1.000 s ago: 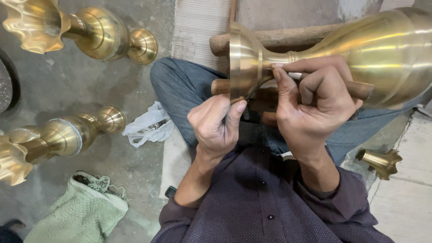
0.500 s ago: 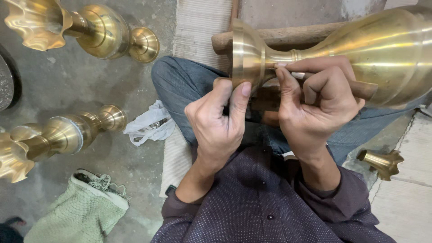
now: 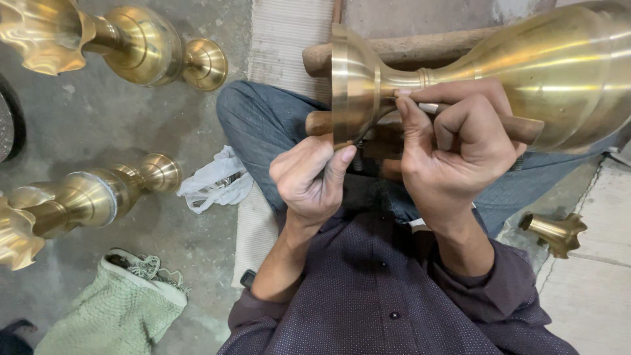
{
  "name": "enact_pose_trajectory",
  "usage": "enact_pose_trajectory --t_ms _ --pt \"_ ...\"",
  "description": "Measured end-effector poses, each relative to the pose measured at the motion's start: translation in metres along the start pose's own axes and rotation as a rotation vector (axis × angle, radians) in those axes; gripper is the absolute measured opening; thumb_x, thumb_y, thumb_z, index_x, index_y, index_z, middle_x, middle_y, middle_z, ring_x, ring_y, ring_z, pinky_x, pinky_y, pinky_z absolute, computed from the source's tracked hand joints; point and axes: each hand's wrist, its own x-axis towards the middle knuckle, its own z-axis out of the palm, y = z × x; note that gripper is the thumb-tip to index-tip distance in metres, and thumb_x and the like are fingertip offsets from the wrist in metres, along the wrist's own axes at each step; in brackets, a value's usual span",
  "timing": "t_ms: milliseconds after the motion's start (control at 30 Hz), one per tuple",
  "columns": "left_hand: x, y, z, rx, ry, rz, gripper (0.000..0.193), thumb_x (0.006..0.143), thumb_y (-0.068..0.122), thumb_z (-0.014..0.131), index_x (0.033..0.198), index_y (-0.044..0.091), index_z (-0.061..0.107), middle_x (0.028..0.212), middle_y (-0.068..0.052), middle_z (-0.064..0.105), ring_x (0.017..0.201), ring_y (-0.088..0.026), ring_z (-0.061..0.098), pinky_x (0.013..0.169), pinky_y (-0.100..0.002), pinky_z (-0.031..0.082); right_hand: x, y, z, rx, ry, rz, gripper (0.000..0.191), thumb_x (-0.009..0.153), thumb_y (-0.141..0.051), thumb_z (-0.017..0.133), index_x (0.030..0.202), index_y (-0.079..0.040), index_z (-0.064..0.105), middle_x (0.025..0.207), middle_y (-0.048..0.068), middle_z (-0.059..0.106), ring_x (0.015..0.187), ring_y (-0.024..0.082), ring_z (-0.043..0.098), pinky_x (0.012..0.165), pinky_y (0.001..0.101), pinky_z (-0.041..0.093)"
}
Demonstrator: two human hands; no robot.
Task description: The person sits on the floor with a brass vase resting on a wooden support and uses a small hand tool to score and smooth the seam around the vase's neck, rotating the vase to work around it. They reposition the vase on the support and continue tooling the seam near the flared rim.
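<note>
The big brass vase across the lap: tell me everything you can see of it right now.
The brass vase lies on its side across the person's lap, flared foot toward the left, bulbous body running off the right edge. It looks like polished, golden metal with turned rings at the narrow neck. It rests on wooden rods. The left hand touches the foot's rim; the right hand presses a slim tool to the neck.

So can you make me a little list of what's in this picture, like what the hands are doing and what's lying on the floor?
Left hand: touching the wide foot of the big brass vase, thumb on the rim
Right hand: closed in a grip on a thin tool at the vase's narrow neck
Vase: lying sideways over wooden bars above the lap
Floor, left: two more brass vases, a white rag, a green cloth
Floor, right: small brass piece
</note>
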Motion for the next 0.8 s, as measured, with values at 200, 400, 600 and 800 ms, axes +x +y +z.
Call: enact_pose_trajectory --t_ms 200,400,600,800 --pt "0.012 0.025 -0.002 -0.008 0.025 -0.134 0.011 0.1 0.005 0.075 0.098 -0.006 0.07 0.078 -0.011 0.068 0.06 -0.016 0.065 0.057 -0.027 0.048 -0.001 0.003 0.0 -0.004 -0.004 -0.028 0.056 0.103 0.01 0.088 0.079 -0.005 0.04 0.096 0.01 0.068 0.076 0.009 0.058 0.064 0.0212 0.041" --pt "0.021 0.037 -0.004 0.012 -0.004 -0.256 0.016 0.102 0.006 0.075 0.094 -0.006 0.068 0.072 -0.011 0.064 0.054 -0.013 0.059 0.055 -0.025 0.046 0.001 0.002 0.0 -0.004 -0.003 -0.005 0.055 0.1 0.009 0.089 0.078 -0.005 0.041 0.096 0.008 0.068 0.07 0.006 0.054 0.06 0.0202 0.037" --pt "0.006 0.018 -0.001 -0.069 -0.006 -0.124 0.016 0.104 0.01 0.072 0.11 -0.005 0.068 0.094 -0.013 0.073 0.077 -0.017 0.073 0.069 -0.026 0.056 0.001 0.001 0.004 0.003 0.029 0.015 0.052 0.101 0.008 0.089 0.081 -0.004 0.043 0.094 0.007 0.066 0.068 0.006 0.045 0.06 0.0218 0.033" --pt "-0.007 0.0 -0.001 -0.074 -0.043 -0.074 0.014 0.103 0.008 0.072 0.11 -0.004 0.07 0.094 -0.013 0.074 0.075 -0.018 0.073 0.067 -0.025 0.055 -0.001 0.006 0.005 0.029 0.027 0.014 0.052 0.101 0.009 0.088 0.078 -0.004 0.043 0.093 0.008 0.064 0.068 0.007 0.042 0.059 0.0209 0.033"
